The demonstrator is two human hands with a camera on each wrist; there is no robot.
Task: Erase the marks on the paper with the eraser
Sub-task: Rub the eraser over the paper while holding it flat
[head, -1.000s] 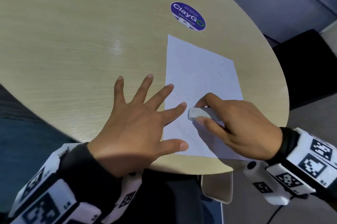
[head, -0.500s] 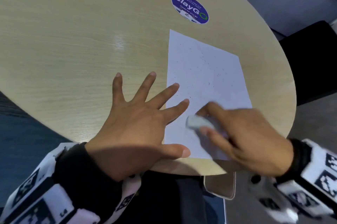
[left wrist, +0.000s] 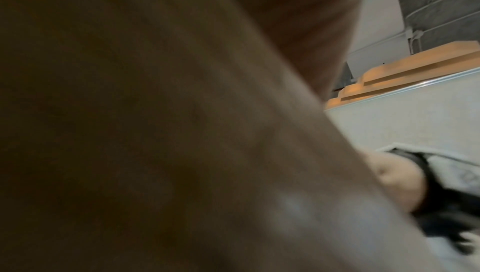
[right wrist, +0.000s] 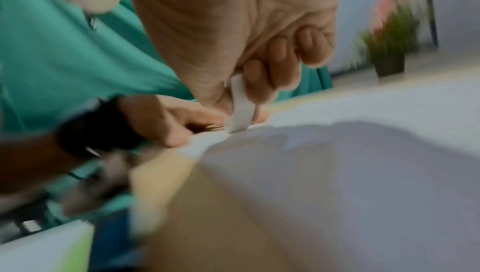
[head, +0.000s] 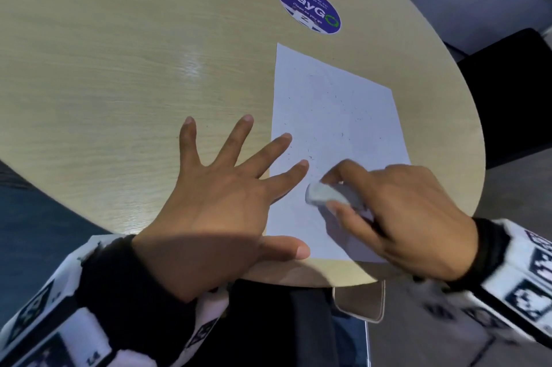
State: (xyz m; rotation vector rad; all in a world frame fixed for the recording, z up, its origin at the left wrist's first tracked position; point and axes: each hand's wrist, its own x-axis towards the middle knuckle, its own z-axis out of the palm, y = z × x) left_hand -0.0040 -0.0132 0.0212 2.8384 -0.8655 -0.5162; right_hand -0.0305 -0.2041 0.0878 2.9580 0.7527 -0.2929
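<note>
A white sheet of paper [head: 334, 104] lies on the round wooden table [head: 119, 68], sprinkled with small dark crumbs. My right hand [head: 403, 211] pinches a white eraser [head: 321, 194] between thumb and fingers and presses its end onto the lower part of the sheet. In the right wrist view the eraser [right wrist: 240, 103] stands on edge on the paper [right wrist: 363, 153], blurred by motion. My left hand [head: 215, 205] lies flat with fingers spread; two fingertips and the thumb rest on the paper's left edge. The left wrist view is filled by my blurred left hand [left wrist: 155, 132].
A round blue ClayGo sticker [head: 309, 7] is stuck on the table beyond the paper. The table's near edge [head: 313, 280] runs just below the sheet. A dark chair [head: 507, 92] stands to the right. A potted plant [right wrist: 389, 46] stands at the far side.
My right hand has rubbed the eraser back and forth over the lower part of the paper, staying near my left fingertips. The left hand has kept its place on the sheet's edge.
</note>
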